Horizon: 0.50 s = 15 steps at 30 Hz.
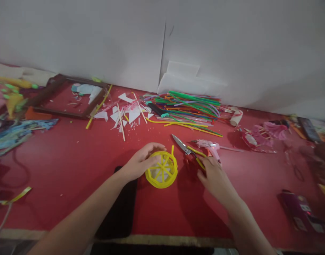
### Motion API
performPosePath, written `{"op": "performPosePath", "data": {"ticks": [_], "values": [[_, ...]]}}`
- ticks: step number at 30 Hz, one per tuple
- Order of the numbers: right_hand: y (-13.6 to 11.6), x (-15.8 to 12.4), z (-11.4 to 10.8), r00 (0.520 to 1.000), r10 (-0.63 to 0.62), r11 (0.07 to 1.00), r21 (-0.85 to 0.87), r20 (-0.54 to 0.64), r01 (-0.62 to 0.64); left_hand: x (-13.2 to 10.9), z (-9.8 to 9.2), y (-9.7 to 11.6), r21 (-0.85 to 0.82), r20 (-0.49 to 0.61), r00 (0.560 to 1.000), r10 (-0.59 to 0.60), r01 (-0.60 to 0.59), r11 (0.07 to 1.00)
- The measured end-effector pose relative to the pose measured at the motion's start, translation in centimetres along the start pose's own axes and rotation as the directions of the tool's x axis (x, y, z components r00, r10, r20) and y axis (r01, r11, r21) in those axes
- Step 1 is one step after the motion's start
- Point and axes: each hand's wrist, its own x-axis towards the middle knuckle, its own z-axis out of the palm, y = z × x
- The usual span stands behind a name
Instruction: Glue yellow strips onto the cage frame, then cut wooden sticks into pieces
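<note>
A round yellow basket-like frame made of straws (pixel 161 170) rests on the red table (pixel 72 159). My left hand (pixel 141 162) curls round its left rim and holds it. My right hand (pixel 214 177) lies just right of it, fingers reaching onto the handles of a pair of scissors (pixel 187 149) and a yellow straw piece (pixel 198 157). A pink glue gun (pixel 208 145) lies right behind that hand.
A heap of coloured straws (pixel 189 106) lies at the back by the white wall. White paper scraps and sticks (pixel 125 113) lie left of it, by a wooden frame (pixel 63 97). A black phone (pixel 119 205) sits under my left forearm. Pink clutter (pixel 260 136) fills the right side.
</note>
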Motion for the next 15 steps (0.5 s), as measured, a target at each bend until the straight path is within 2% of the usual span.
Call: {"op": "performPosePath", "data": {"ticks": [2,5,8,11,15], "values": [[-0.4,0.3,0.1,0.999,0.029,0.999,-0.036,0.017,-0.028,-0.2,0.0,0.0,0.148,0.066,0.998,-0.002,-0.008,0.989],[-0.9,0.6,-0.1,0.996,0.082,0.996,-0.037,0.022,-0.081,-0.6,-0.6,-0.2,0.281,0.105,0.994,-0.019,-0.012,0.960],[-1.1,0.3,-0.6,0.995,0.103,0.995,-0.002,0.012,-0.103,-1.1,-1.5,-0.4,0.379,0.215,0.974,0.079,-0.157,0.912],[-1.0,-0.9,-1.2,0.994,0.108,0.992,0.065,-0.006,-0.107,-1.2,-2.2,-0.6,0.505,0.306,0.940,0.149,-0.293,0.812],[-0.5,-3.2,-2.4,0.992,0.090,0.986,0.151,-0.083,-0.077,-1.0,-2.0,-0.8,0.626,0.295,0.933,0.207,-0.352,0.696]]}}
